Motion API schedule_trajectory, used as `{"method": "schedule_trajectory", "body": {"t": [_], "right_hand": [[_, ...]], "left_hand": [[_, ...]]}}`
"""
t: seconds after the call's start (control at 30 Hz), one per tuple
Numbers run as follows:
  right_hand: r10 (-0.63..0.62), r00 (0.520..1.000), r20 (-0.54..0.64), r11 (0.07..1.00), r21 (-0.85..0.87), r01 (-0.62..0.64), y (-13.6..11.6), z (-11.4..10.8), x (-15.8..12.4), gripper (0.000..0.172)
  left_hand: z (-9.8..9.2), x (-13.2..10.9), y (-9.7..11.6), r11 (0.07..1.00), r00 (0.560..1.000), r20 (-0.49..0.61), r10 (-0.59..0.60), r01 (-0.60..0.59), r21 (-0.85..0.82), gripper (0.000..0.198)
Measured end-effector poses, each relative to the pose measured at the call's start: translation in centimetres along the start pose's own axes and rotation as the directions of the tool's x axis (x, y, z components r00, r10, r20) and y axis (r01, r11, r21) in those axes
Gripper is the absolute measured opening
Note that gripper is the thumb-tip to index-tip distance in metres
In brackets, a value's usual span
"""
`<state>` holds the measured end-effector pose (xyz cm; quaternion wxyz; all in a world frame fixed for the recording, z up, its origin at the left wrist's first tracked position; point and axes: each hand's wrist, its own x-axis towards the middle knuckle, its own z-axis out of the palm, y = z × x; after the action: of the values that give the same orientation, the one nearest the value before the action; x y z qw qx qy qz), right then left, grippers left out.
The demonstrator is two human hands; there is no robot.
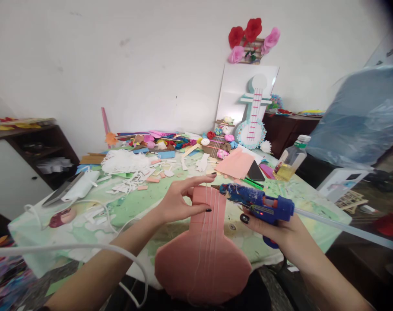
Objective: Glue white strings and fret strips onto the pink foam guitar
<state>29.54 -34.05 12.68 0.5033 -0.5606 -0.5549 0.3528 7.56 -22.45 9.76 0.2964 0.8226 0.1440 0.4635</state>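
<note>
Right hand (282, 233) closed around a glue gun (255, 201); left hand (175, 201), thumb and forefinger apart, at a pink guitar (177, 268) by the near edge of the table (316, 194), whether gripping I cannot tell

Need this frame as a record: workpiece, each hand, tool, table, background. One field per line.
workpiece: salmon-pink guitar-shaped piece, neck pointing away from the person
strings: thin white strings along neck and body
left hand: thumb and forefinger spread at the neck; grip on a string unclear
right hand: holds blue plastic glue gun, red light showing
nozzle: by the neck's top end; contact unclear
table: green-and-white patterned cloth, tangled white strand heap, clear bottle of yellow liquid
background: white-and-pale-blue model guitar, upright
</note>
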Motion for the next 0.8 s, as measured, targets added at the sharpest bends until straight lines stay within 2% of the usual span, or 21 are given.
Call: {"method": "schedule_trajectory", "body": {"t": [0.17, 0.37, 0.63, 0.8], "right_hand": [[0.000, 1.000, 0.028, 1.000, 0.007, 0.000, -0.02, 0.06, 0.32, 0.035], [0.062, 0.996, 0.067, 0.993, 0.100, -0.068, 0.06, 0.07, 0.22, 0.041], [-0.017, 0.995, 0.093, 0.999, 0.031, 0.014, 0.02, 0.05, 0.48, 0.040], [0.009, 0.997, 0.081, 1.000, 0.014, -0.010, -0.14, 0.17, 0.36, 0.043]], "left_hand": [[-0.05, 0.18, 0.07, 0.999, 1.000, 0.008, 0.001, -0.001, 0.039, 0.057], [-0.17, 0.55, 0.65, 0.992, 0.999, 0.024, 0.047, -0.050, 0.115, 0.056], [0.13, 0.25, 0.31, 0.992, 0.998, 0.010, 0.069, -0.070, 0.103, 0.060], [0.26, 0.02, -0.03, 0.991, 0.996, -0.010, 0.093, -0.091, 0.098, 0.063]]}}
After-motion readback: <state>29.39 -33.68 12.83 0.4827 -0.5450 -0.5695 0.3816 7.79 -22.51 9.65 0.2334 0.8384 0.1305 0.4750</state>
